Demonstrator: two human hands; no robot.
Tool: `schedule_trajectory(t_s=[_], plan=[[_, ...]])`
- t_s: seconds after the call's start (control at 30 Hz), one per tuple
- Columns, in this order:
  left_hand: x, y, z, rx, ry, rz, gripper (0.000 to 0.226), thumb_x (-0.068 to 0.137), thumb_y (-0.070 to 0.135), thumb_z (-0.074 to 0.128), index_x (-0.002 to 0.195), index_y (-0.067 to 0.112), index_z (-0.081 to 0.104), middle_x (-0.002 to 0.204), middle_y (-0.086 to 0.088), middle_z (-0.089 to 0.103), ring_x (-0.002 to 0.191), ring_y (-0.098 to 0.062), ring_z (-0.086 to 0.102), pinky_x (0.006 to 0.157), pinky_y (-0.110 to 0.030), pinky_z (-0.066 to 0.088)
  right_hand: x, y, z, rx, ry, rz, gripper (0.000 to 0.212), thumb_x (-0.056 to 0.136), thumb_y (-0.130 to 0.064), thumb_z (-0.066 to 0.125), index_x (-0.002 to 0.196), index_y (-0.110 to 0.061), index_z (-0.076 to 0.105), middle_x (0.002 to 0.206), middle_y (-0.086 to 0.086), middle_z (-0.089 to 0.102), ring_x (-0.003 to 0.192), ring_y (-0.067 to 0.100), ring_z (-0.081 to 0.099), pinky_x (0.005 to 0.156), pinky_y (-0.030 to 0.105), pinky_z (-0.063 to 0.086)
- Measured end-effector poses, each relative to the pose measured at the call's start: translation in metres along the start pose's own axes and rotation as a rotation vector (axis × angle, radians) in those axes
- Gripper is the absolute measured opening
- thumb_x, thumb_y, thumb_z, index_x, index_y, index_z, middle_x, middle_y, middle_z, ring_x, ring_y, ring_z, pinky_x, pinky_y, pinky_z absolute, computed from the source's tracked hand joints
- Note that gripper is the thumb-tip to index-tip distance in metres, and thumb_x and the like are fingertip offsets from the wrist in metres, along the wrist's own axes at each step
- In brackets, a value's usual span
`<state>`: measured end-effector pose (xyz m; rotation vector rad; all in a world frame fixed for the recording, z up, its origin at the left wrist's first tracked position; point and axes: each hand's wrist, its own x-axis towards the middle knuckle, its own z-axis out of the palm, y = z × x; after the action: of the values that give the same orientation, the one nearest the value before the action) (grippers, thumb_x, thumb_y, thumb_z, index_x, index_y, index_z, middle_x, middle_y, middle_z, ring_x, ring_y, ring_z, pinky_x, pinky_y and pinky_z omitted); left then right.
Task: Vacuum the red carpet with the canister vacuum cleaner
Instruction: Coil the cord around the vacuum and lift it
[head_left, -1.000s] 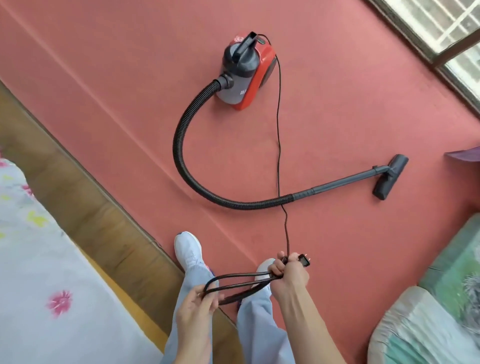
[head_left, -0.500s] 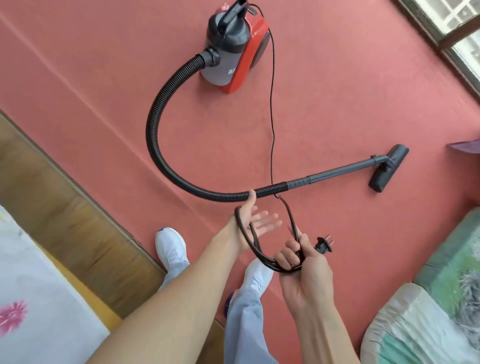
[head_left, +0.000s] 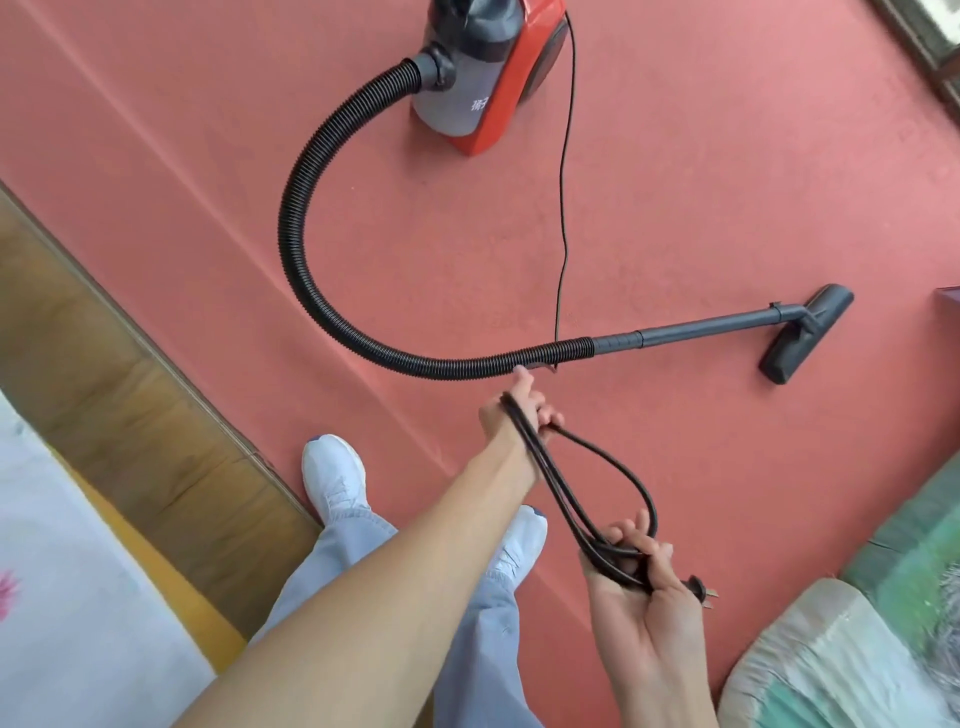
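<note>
On the red carpet (head_left: 701, 156) ahead of you stands the canister vacuum cleaner (head_left: 483, 67), grey and red, partly cut off by the top edge of the view. Its ribbed black hose (head_left: 296, 218) curves out to the left and back round to the grey wand (head_left: 701, 330), which ends in the floor head (head_left: 802, 335) lying flat on the carpet to your right. A thin power cord (head_left: 566, 208) runs down from the canister and crosses the hose. Your left hand (head_left: 522, 415) reaches forward, just short of the hose, fingers curled around loops of cord. Your right hand (head_left: 641, 577), nearer your body, is closed on the other end of the same loops, with the plug (head_left: 701, 590) sticking out past your fingers. Below, your white shoes (head_left: 335, 478) stand at the carpet's edge beside a wooden floor strip (head_left: 130, 395).
</note>
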<state>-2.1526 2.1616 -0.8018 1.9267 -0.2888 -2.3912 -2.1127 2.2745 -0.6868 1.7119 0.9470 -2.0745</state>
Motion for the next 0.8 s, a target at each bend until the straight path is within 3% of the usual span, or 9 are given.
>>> schedule_trajectory(t_s=[0.13, 0.23, 0.37, 0.47, 0.57, 0.67, 0.73, 0.8], plan=[[-0.027, 0.004, -0.043, 0.093, -0.110, 0.127, 0.025, 0.106, 0.020, 0.046, 0.092, 0.007, 0.062, 0.044, 0.007, 0.026, 0.035, -0.010, 0.035, 0.048, -0.024, 0.048, 0.048, -0.001, -0.007, -0.110, 0.015, 0.039, 0.028, 0.108, -0.017, 0.031, 0.088, -0.007, 0.048, 0.061, 0.001, 0.050, 0.055, 0.011, 0.048, 0.051, 0.020, 0.048], [-0.052, 0.019, -0.069, 0.336, -0.226, 0.189, 0.025, 0.106, 0.019, 0.046, 0.092, 0.005, 0.062, 0.049, 0.005, 0.031, 0.045, -0.013, 0.040, 0.063, -0.031, 0.049, 0.087, 0.003, 0.006, -0.264, 0.022, 0.105, 0.033, 0.107, -0.025, 0.037, 0.084, -0.004, 0.050, 0.055, 0.000, 0.041, 0.034, 0.007, 0.039, 0.036, 0.012, 0.036], [-0.069, 0.049, -0.093, 0.483, -0.412, 0.209, 0.032, 0.099, 0.009, 0.051, 0.069, 0.006, 0.062, 0.059, -0.003, 0.050, 0.060, -0.020, 0.044, 0.078, -0.033, 0.042, 0.123, 0.026, 0.044, -0.605, -0.034, 0.177, 0.037, 0.106, -0.030, 0.038, 0.081, -0.005, 0.046, 0.064, 0.002, 0.035, 0.027, 0.003, 0.030, 0.027, 0.011, 0.025], [-0.075, 0.069, -0.103, 0.561, -0.510, 0.233, 0.019, 0.084, 0.012, 0.058, 0.072, 0.005, 0.071, 0.074, -0.014, 0.056, 0.062, -0.016, 0.042, 0.075, -0.027, 0.041, 0.135, 0.050, 0.078, -0.708, -0.131, 0.213, 0.046, 0.105, -0.042, 0.035, 0.079, -0.006, 0.048, 0.063, 0.004, 0.043, 0.026, 0.002, 0.027, 0.026, 0.010, 0.022], [-0.076, 0.084, -0.108, 0.721, -0.577, 0.280, 0.021, 0.080, 0.022, 0.066, 0.066, 0.007, 0.065, 0.070, -0.006, 0.057, 0.067, -0.017, 0.043, 0.068, -0.022, 0.038, 0.139, 0.065, 0.107, -0.622, -0.227, 0.224, 0.050, 0.102, -0.049, 0.035, 0.083, -0.007, 0.051, 0.057, 0.001, 0.058, 0.025, 0.001, 0.026, 0.024, 0.011, 0.021], [-0.071, 0.091, -0.116, 0.850, -0.551, 0.302, 0.023, 0.072, 0.026, 0.067, 0.062, 0.006, 0.061, 0.064, 0.002, 0.051, 0.065, -0.012, 0.044, 0.066, -0.021, 0.037, 0.141, 0.068, 0.122, -0.619, -0.235, 0.151, 0.042, 0.103, -0.041, 0.041, 0.097, -0.001, 0.055, 0.074, 0.004, 0.068, 0.028, 0.002, 0.029, 0.024, 0.013, 0.024], [-0.068, 0.092, -0.124, 0.886, -0.497, 0.316, 0.029, 0.071, 0.024, 0.067, 0.062, -0.001, 0.056, 0.063, -0.001, 0.045, 0.065, -0.013, 0.039, 0.067, -0.025, 0.033, 0.138, 0.069, 0.125, -0.651, -0.224, 0.087, 0.022, 0.104, -0.022, 0.045, 0.089, -0.006, 0.050, 0.070, 0.001, 0.060, 0.029, 0.003, 0.029, 0.026, 0.014, 0.023], [-0.067, 0.091, -0.131, 0.824, -0.380, 0.344, 0.036, 0.068, 0.026, 0.069, 0.062, -0.006, 0.054, 0.063, -0.010, 0.044, 0.064, -0.015, 0.040, 0.069, -0.030, 0.033, 0.130, 0.069, 0.124, -0.687, -0.209, 0.043, 0.017, 0.100, -0.004, 0.043, 0.084, -0.009, 0.047, 0.061, 0.000, 0.050, 0.030, 0.004, 0.027, 0.027, 0.013, 0.021]])
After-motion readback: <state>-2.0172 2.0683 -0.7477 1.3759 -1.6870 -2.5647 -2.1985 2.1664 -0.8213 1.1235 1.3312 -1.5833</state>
